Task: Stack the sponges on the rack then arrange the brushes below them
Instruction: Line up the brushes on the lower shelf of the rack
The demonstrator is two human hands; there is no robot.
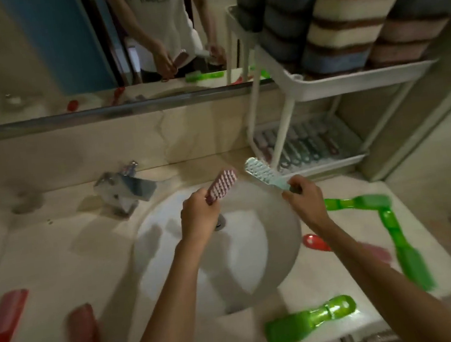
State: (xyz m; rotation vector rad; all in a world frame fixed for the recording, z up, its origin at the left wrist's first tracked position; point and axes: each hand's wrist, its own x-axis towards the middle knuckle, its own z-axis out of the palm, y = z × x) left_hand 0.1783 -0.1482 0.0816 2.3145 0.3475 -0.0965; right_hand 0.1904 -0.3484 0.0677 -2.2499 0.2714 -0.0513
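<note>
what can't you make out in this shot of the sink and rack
Head view:
- Lower-shelf brushes: dim, blurred, crossed by a rack leg; count unclear.
- Sponge stacks: tops cut by the upper edge.
- Red brush beside the sink: end hidden under the right forearm.
- Two red brushes, lower left: motion-blurred, cut by frame edges.
- Handles of pink brush and pale brush: hidden in left hand and right hand grips.
</note>
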